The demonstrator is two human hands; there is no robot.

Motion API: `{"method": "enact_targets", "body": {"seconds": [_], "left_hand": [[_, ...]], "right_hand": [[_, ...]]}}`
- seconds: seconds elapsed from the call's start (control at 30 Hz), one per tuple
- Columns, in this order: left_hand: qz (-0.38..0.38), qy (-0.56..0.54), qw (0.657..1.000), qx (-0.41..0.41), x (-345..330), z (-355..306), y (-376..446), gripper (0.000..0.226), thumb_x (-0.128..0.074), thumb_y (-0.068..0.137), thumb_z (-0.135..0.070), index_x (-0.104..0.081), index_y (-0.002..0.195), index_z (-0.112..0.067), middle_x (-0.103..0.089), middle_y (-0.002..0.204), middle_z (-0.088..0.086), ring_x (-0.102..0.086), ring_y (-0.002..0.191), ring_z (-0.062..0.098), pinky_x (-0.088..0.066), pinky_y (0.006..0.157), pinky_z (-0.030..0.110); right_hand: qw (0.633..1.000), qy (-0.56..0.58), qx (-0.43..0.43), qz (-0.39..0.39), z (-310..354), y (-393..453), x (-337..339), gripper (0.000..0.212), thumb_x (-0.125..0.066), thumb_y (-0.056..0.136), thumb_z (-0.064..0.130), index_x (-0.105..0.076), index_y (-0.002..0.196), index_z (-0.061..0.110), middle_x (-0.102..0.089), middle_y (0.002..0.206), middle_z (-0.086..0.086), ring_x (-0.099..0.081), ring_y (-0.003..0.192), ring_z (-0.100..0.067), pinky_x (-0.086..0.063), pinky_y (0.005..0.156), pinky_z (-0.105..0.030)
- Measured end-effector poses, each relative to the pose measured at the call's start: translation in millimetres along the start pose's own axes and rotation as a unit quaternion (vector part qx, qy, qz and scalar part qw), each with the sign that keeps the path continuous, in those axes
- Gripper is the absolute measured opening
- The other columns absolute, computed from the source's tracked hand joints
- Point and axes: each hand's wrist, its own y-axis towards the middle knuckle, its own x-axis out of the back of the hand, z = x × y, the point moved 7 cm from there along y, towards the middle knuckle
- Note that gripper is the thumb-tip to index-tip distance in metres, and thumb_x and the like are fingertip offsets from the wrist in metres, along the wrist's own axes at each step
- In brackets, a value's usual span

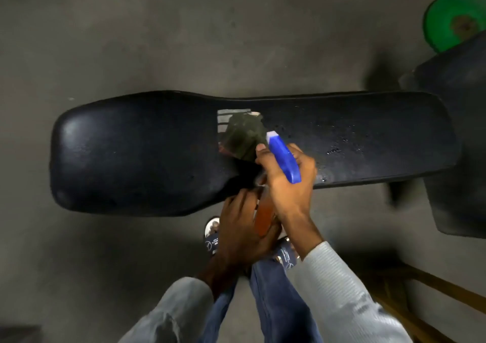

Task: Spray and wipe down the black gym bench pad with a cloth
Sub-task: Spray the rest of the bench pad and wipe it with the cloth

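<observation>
Bottle (282,158): blue spray head gripped in right hand (288,179), orange body cupped by left hand (243,227), held over near edge of pad (136,153). Cloth (243,138): lying mid-pad, just beyond nozzle. Droplets (342,145): scattered on pad's right half.

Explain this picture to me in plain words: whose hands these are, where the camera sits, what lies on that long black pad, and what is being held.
There is no machine here. A person wears one camera on the head, looking down at both bare hands. The long black padded gym bench runs across the view, with droplets showing on its right part. A crumpled dark green cloth lies on it. The right hand grips a spray bottle with a blue trigger head and orange liquid. The left hand holds the bottle's lower body. A green weight plate lies on the floor, top right.
</observation>
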Motion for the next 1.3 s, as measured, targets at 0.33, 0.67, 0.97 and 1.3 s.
{"method": "enact_targets", "body": {"seconds": [0.33,0.67,0.97,1.3], "left_hand": [[-0.141,-0.167,0.936,0.276,97.4,71.6,2.1,0.082,-0.046,0.097,-0.079,-0.068,0.123,-0.004,-0.074,0.115,0.017,-0.072,0.108,0.036,-0.060,0.093,0.055],[-0.291,-0.055,0.925,0.239,180.0,129.8,22.7,0.031,-0.077,0.090,-0.017,-0.065,0.113,0.001,-0.067,0.104,0.016,-0.064,0.093,0.023,-0.051,0.084,0.023],[-0.267,-0.063,0.923,0.269,173.7,156.1,27.6,0.039,-0.083,0.094,-0.027,-0.067,0.123,-0.006,-0.065,0.116,0.007,-0.060,0.102,0.004,-0.048,0.090,0.016],[-0.310,-0.053,0.863,0.394,138.1,175.4,-15.6,0.067,-0.093,0.078,-0.029,-0.056,0.132,-0.015,-0.053,0.128,0.002,-0.056,0.111,0.012,-0.052,0.093,0.024]], "right_hand": [[0.952,-0.047,0.184,0.241,96.2,-45.6,-115.4,0.039,-0.090,0.085,0.032,-0.074,0.114,0.012,-0.064,0.108,-0.001,-0.065,0.100,-0.014,-0.055,0.086,-0.027],[0.932,-0.012,0.150,0.331,61.8,-42.1,-157.5,0.029,-0.066,0.106,0.016,-0.072,0.135,0.013,-0.071,0.129,0.000,-0.068,0.123,-0.014,-0.055,0.107,-0.036],[0.934,0.026,0.069,0.348,39.3,-45.8,-182.5,0.064,-0.050,0.110,0.008,-0.058,0.134,0.067,-0.071,0.138,0.013,-0.068,0.129,-0.010,-0.054,0.112,-0.031],[0.955,-0.066,0.088,0.275,-0.8,-27.5,-161.9,0.034,-0.048,0.110,0.028,-0.072,0.132,0.023,-0.074,0.132,0.005,-0.066,0.128,-0.012,-0.054,0.111,-0.049]]}}
